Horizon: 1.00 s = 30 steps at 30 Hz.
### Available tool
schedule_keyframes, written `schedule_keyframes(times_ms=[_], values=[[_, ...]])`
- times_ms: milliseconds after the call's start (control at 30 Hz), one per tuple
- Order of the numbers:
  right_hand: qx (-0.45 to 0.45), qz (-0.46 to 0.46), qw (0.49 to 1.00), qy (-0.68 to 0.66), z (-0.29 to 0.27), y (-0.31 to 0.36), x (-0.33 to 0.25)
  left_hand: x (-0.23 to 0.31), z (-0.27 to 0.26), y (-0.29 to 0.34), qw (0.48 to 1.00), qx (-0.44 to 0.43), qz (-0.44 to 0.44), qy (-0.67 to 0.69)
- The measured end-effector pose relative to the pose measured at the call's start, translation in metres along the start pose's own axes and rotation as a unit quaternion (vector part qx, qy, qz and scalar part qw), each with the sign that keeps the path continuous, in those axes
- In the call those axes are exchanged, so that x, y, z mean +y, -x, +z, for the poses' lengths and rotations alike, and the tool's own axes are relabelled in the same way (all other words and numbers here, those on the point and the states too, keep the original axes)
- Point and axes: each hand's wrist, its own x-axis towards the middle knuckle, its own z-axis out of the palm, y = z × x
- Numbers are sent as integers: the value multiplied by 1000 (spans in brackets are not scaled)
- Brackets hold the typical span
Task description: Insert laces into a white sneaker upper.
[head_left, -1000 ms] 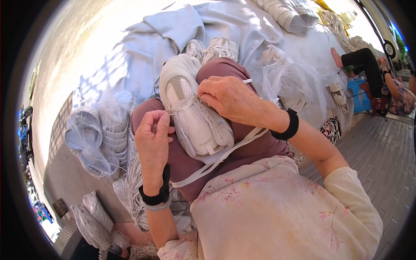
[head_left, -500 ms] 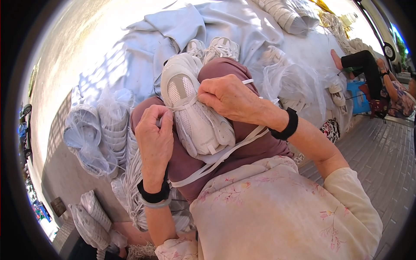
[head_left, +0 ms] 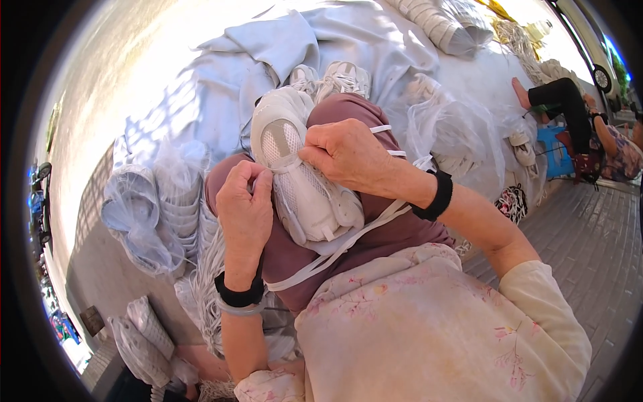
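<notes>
A white mesh shoe rests on my lap, its toe pointing away from me. A flat white shoelace crosses the lower end of its throat. My left hand is closed in a pinch at the shoe's left side, on the lace. At the other side, my right hand is likewise pinched on the lace, its knuckles over the upper. The fingertips partly hide the lace ends. Loose white laces run across my thighs below the heel.
Wrapped shoe uppers and a bundle of laces lie to my left. Ahead, finished-looking shoes stand on a pale sheet. Clear plastic bags are at the right. Another person sits by a blue stool, far right.
Both hands have shifted slightly, staying pinched on the lace. The lace now lies closer against the shoe, and my right hand has moved a little left.
</notes>
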Motion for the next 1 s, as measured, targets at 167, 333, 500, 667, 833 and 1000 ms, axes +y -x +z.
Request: schedule_keyframes(times_ms=[167,333,500,667,833,1000], values=[[-11,-17,1000,-11,0,0,6,4,4,1,998,26,28,-44],[23,-28,998,-51,-8,18,-8,-1,4,1,1000,10,-1,-7],[17,-65,995,71,-19,39,-22,1,4,4,999,17,-25,31],[-44,11,993,106,-15,44,-35,1,6,7,999,44,16,4],[-41,63,982,173,6,40,-43,11,12,19,995,68,72,-17],[21,89,973,213,18,46,-41,15,26,30,995,48,74,-54]])
